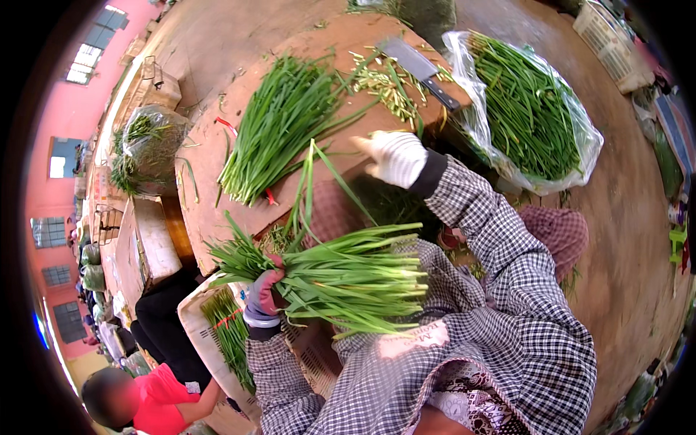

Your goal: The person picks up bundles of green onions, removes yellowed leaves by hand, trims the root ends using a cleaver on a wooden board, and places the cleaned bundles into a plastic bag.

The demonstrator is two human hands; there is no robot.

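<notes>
My left hand (pixel 265 293), in a pinkish-grey glove, is closed around a thick bunch of garlic chives (pixel 355 279); the pale stem ends point right and the leaf tips left. A few loose blades stick up from it. My right hand (pixel 397 157), in a white striped glove, hovers by the near right edge of the round brown table (pixel 210 159). Its fingertips are bare, slightly blurred and apart, with nothing visible between them. A large pile of chives (pixel 279 123) lies on the table. A cleaver (pixel 417 65) rests beside cut stem ends (pixel 388 87).
An open clear plastic bag (pixel 525 109) full of chives stands right of the table. A crate (pixel 199 312) with banded chives sits left of my lap. A person in a red top (pixel 163 399) is at lower left. Another bag of greens (pixel 148 145) stands left.
</notes>
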